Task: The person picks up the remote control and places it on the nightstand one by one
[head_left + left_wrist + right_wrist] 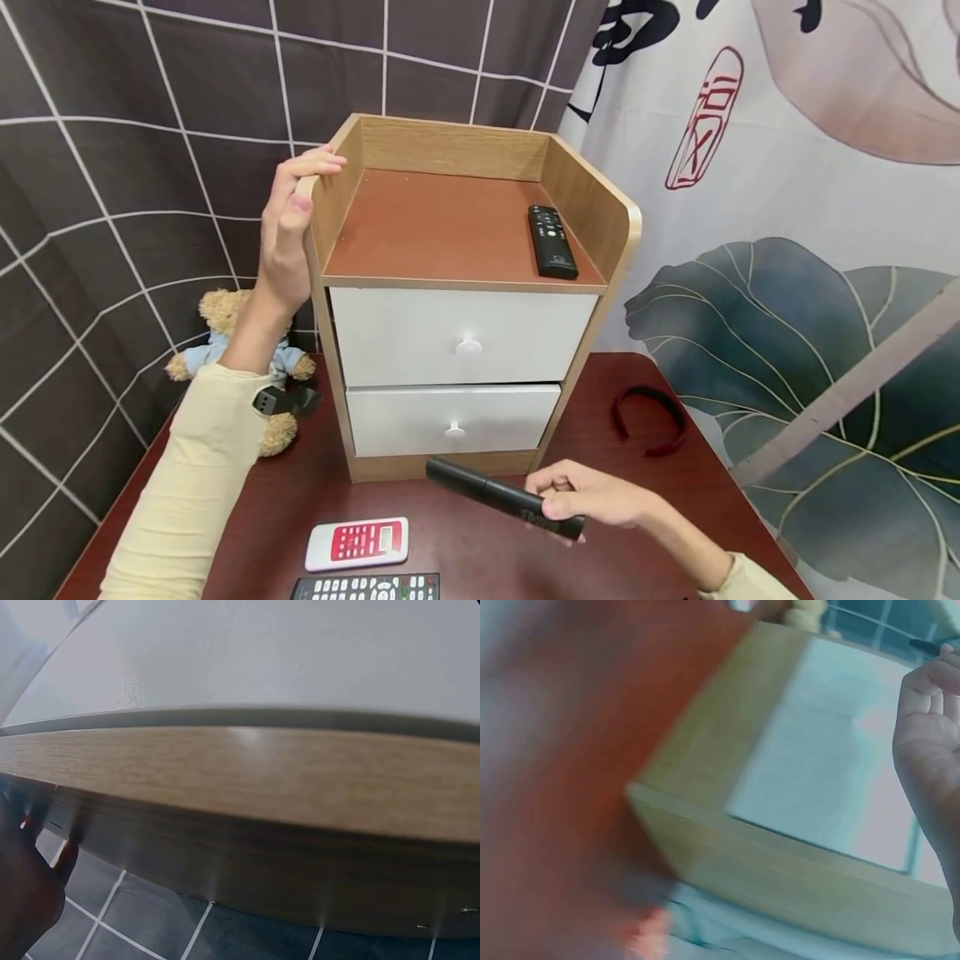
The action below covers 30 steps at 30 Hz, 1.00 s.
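My left hand [287,225] holds the top of the left side panel of a small wooden cabinet [321,300], fingers over its edge. That panel's wood edge [240,769] runs across the left wrist view, with part of the hand [30,892] at lower left. In front of the cabinet, my right hand [592,496] grips a slim black cylinder [480,486] by its right end; a seam and faint lettering show on it. The right wrist view is blurred, showing the hand [934,742] and a dark tip [924,648] of the cylinder.
A black remote [552,242] lies on the cabinet's brown top shelf, above two white drawers [405,333]. On the table are a white-and-red remote [357,543], a grey-buttoned remote [367,587] and a dark headband [651,450]. A teddy bear [222,312] sits behind my left arm.
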Tool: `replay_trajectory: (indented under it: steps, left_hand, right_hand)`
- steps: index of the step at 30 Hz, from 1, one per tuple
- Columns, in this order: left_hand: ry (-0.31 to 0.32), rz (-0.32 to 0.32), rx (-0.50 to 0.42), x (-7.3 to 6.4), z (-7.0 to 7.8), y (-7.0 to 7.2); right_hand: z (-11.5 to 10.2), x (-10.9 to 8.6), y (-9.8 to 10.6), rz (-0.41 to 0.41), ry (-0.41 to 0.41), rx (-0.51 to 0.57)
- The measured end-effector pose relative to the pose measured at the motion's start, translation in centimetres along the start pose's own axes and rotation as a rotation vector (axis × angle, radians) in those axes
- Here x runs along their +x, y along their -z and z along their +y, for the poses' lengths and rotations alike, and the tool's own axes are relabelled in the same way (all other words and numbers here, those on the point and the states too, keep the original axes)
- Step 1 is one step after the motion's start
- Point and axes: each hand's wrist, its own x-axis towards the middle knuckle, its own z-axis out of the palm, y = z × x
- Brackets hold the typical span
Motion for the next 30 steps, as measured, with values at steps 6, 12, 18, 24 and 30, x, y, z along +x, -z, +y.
replay_trajectory:
  steps: [6, 12, 18, 24, 30]
  left_hand:
    - [0.002, 0.009, -0.005, -0.2, 0.1, 0.2]
    - [-0.016, 0.008, -0.012, -0.2, 0.1, 0.2]
    - [-0.033, -0.035, -0.015, 0.0, -0.3, -0.4]
    - [-0.035, -0.012, -0.012, 0.3, -0.6, -0.7]
    - [-0.027, 0.016, 0.009, 0.1, -0.2, 0.0]
  right_hand:
    - [-6.6, 0.4, 0.5, 0.029, 0.12, -0.127]
    - [-13.2, 0.9, 1.5, 0.129, 0.143, -0.294]
    - [-20.4, 2.2, 2.3, 0.352, 0.031, -0.585]
    - [-25.8, 6.1, 1.7, 0.783, -0.163, -0.975]
    - [-26.6, 10.8, 2.4, 1.028, -0.292, -1.349]
